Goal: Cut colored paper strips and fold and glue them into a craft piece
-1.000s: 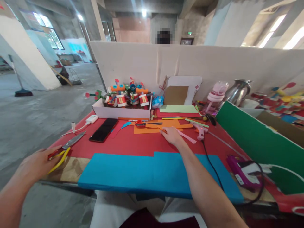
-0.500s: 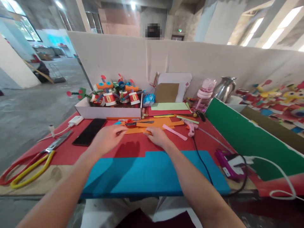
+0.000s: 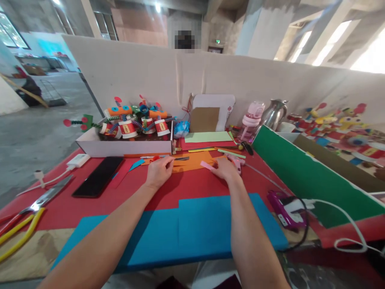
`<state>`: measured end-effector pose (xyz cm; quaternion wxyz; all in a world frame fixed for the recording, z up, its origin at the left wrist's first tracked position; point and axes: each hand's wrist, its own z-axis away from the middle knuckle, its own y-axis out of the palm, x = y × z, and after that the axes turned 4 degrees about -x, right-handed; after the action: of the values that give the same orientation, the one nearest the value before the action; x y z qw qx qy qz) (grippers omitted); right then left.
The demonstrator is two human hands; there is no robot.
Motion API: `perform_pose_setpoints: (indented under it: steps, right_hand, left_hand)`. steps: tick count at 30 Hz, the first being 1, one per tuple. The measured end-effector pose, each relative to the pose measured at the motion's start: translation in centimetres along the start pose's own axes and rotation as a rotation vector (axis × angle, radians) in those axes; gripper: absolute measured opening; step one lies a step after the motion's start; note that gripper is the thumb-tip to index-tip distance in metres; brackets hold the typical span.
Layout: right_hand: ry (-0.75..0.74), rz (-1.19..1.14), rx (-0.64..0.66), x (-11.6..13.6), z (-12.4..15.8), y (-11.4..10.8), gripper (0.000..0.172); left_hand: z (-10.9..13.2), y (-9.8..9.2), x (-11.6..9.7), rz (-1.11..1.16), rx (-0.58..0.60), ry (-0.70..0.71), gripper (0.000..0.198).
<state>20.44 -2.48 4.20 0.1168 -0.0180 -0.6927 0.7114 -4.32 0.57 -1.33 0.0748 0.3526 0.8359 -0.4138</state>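
Observation:
My left hand [image 3: 160,172] is closed, its fingers curled together beside the red-handled scissors [image 3: 181,158]. Whatever those fingers hold, if anything, is hidden. Farther right, my right hand [image 3: 225,168] has its fingertips closed on a narrow pink paper strip [image 3: 206,165]. The strip's other end is covered by the hand. Orange paper [image 3: 197,161] lies flat between the hands. Just beyond my right hand is a pink glue gun [image 3: 236,162], partly hidden. Blue sheets [image 3: 204,224] lie under my forearms on the red table covering [image 3: 186,184].
A black phone [image 3: 98,176] and large red-and-yellow-handled shears [image 3: 39,206] lie left. A white box [image 3: 124,149] holds paper-cup figures. On the right stand a green-sided box [image 3: 303,172] and a purple power strip [image 3: 287,212]; a bottle [image 3: 252,120] and metal jug [image 3: 274,114] stand behind.
My right hand has moved right, from the orange paper to the pink strip. My left hand has moved in beside the scissors. The view has shifted to the right.

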Motion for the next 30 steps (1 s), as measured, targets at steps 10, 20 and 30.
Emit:
perform_pose_setpoints:
  steps: [10, 20, 30]
  right_hand:
    - [0.013, -0.039, 0.042, 0.5, -0.1, 0.7, 0.02]
    - [-0.13, -1.376, 0.009, 4.3, -0.1, 2.4, 0.029]
    - [-0.099, -1.465, 0.262, 7.4, 0.9, 4.6, 0.036]
  left_hand:
    - [-0.4, 0.0, 0.2, 0.081, 0.159, -0.051, 0.024]
    - [-1.1, -0.4, -1.7, 0.871, 0.313, -0.515, 0.038]
    - [-0.8, 0.0, -1.5, 1.115, 0.329, -0.63, 0.033]
